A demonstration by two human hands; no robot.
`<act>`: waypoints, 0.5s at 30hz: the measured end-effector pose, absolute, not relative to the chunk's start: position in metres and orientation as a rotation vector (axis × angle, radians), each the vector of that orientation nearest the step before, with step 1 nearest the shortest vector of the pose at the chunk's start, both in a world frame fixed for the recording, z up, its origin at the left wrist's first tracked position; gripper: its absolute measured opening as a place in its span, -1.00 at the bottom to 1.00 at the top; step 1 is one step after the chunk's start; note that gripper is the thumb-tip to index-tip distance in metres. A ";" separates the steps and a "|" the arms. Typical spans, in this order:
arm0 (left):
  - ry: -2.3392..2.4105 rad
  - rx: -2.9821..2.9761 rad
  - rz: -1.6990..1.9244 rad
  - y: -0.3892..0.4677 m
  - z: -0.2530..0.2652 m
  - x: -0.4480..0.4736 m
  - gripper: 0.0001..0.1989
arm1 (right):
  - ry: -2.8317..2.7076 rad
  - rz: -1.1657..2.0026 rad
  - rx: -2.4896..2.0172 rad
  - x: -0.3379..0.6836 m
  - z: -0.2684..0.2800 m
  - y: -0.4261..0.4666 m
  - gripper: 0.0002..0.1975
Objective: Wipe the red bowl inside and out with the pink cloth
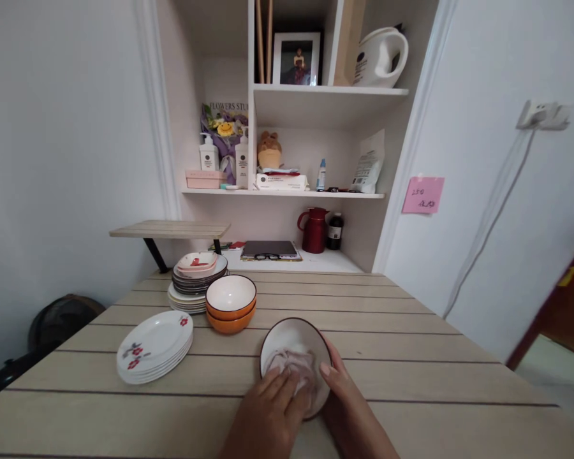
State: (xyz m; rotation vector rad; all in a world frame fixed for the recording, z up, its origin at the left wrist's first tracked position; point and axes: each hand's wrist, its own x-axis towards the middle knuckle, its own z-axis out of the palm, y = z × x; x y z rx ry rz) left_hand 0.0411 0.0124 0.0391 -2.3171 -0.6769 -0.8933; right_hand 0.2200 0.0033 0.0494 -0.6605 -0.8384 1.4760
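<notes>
A white bowl with a dark rim (pixel 291 333) is tilted toward me above the near middle of the table. My right hand (pixel 345 390) grips its right side, thumb over the rim and fingers behind the wall. Inside the bowl lies a crumpled pale cloth (pixel 300 362), and the fingers of my left hand (pixel 273 403) press it against the inner surface. To the left are stacked orange bowls with white insides (pixel 230 324). White plates with red flowers (pixel 155 344) form a stack farther left.
Behind the flowered plates stands a taller stack of dark-edged plates (pixel 198 284), topped by small pink-edged dishes (pixel 197 261). A raised wooden shelf (pixel 169 229) stands at the back left. In the wall unit are a red jug (pixel 314 231), a dark bottle (pixel 335 231) and a laptop (pixel 269 248).
</notes>
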 end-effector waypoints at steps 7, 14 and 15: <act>-1.057 -2.304 -1.020 0.015 0.015 0.075 -0.58 | -0.877 1.392 -0.742 0.219 0.036 0.005 -0.24; -1.071 -2.330 -1.054 0.012 0.007 0.080 -0.55 | -0.760 1.388 -0.773 0.219 0.036 0.001 -0.27; -1.031 -2.339 -1.027 0.012 0.010 0.077 -0.56 | -0.740 1.399 -0.760 0.219 0.038 0.001 -0.27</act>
